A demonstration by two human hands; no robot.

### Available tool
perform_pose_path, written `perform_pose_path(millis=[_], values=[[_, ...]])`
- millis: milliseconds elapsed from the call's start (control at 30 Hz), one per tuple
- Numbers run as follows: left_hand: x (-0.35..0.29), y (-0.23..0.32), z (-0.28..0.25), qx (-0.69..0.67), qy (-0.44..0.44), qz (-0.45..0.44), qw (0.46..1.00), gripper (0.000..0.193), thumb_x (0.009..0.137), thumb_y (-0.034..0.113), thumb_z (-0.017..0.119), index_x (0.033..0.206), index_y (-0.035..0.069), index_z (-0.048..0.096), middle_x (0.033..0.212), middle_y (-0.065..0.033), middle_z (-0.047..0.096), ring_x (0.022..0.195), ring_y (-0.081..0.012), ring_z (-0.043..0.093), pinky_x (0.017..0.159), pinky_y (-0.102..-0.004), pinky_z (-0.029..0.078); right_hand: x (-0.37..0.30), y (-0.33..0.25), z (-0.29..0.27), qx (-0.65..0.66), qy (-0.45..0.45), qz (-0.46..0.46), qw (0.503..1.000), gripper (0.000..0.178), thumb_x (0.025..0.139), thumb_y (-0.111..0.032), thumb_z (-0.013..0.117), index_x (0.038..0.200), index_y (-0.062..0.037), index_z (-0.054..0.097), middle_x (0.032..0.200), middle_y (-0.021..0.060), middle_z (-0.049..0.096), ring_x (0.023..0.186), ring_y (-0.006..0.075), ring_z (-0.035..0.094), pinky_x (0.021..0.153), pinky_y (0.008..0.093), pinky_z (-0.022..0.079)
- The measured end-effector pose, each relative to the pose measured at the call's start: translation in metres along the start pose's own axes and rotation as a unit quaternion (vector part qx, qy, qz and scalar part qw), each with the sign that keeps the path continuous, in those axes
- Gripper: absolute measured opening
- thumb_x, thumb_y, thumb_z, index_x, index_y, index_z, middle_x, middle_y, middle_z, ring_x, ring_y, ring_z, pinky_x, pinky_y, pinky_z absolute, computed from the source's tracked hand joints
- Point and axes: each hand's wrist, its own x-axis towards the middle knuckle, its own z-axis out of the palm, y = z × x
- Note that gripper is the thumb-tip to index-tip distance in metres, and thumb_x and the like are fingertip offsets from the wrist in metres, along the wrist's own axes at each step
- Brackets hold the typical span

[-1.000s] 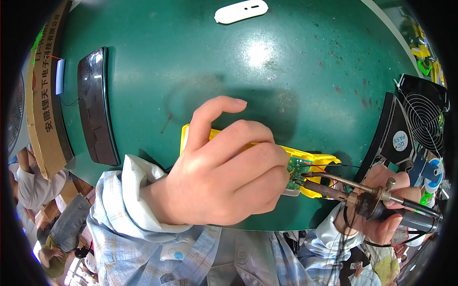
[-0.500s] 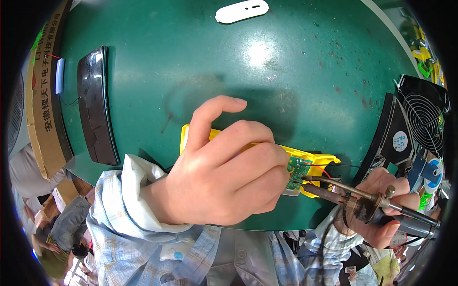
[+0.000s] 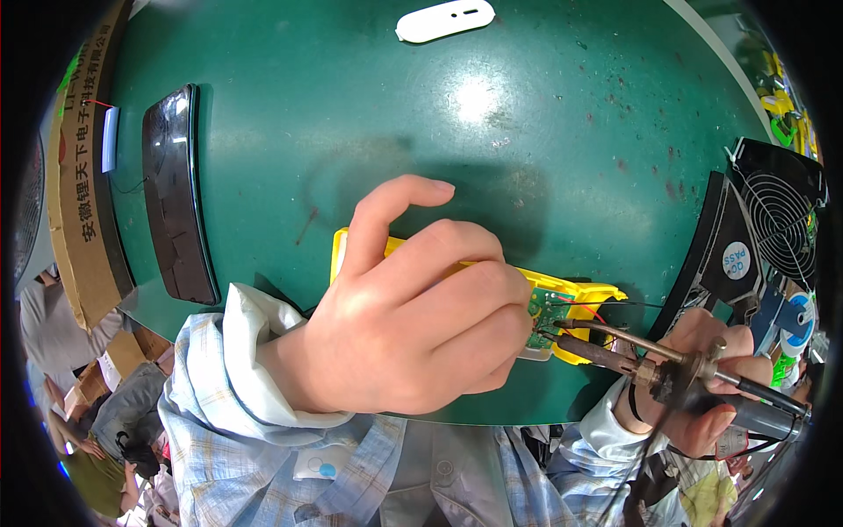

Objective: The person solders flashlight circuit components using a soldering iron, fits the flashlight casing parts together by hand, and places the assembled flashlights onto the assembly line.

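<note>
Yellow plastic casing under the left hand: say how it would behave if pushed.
Raised walls suggest the yellow plastic casing is stiff. Being long and angular, it would probably slide, not roll. The thin red wire near the green circuit board looks floppy and might snag.

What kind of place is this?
It looks like an electronics workshop or factory. The right hand holds what seems a soldering iron at a green circuit board, and there's a caged black fan too.
</note>
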Motion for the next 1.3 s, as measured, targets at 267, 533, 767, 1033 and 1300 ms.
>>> perform_pose_path(millis=[267,533,767,1033,1300], values=[[0.001,0.001,0.0,-0.001,-0.006,-0.004,1.0,0.014,0.053,0.008,0.063,0.06,0.014,0.052,0.068,0.0048,0.056,0.068,-0.0144,0.055,0.084,-0.0415,0.031,0.002,0.004,0.002,-0.055,0.034,-0.017,0.998,0.03,0.074,-0.026,0.058,0.07,-0.0072,0.035,0.067,0.005,0.035,0.05,0.0128,0.032,0.048,0.0263,0.026],[0.0,0.002,-0.001,-0.003,-0.001,-0.007,1.0,0.015,0.053,0.007,0.063,0.06,0.014,0.052,0.068,0.0053,0.056,0.067,-0.0142,0.055,0.083,-0.0415,0.032,0.001,0.008,-0.005,0.093,-0.024,-0.074,0.993,0.027,0.07,-0.024,0.06,0.07,-0.0108,0.037,0.068,0.0022,0.037,0.049,0.0099,0.031,0.048,0.0262,0.023],[0.0,0.002,-0.002,-0.005,-0.004,-0.008,1.0,0.014,0.054,0.007,0.063,0.06,0.014,0.052,0.068,0.0053,0.056,0.068,-0.0143,0.055,0.082,-0.0416,0.031,-0.001,0.002,0.0,-0.023,0.019,-0.034,0.999,0.029,0.071,-0.028,0.059,0.069,-0.0111,0.036,0.067,0.0023,0.036,0.049,0.0109,0.029,0.047,0.026,0.022],[0.001,0.001,-0.003,-0.004,-0.007,-0.006,1.0,0.013,0.054,0.008,0.062,0.06,0.014,0.052,0.068,0.005,0.056,0.067,-0.0144,0.055,0.083,-0.0417,0.031,0.0,0.0,0.001,-0.036,0.001,-0.024,0.999,0.029,0.073,-0.029,0.058,0.07,-0.0107,0.036,0.067,0.0023,0.035,0.049,0.0112,0.027,0.048,0.0261,0.021],[0.001,0.002,-0.002,-0.006,-0.005,-0.005,1.0,0.013,0.054,0.008,0.062,0.06,0.014,0.052,0.068,0.0049,0.056,0.067,-0.0145,0.055,0.083,-0.0419,0.031,0.001,0.006,-0.002,-0.063,0.031,-0.077,0.995,0.028,0.071,-0.03,0.055,0.069,-0.0105,0.034,0.065,0.002,0.036,0.044,0.0095,0.025,0.044,0.0244,0.02]])
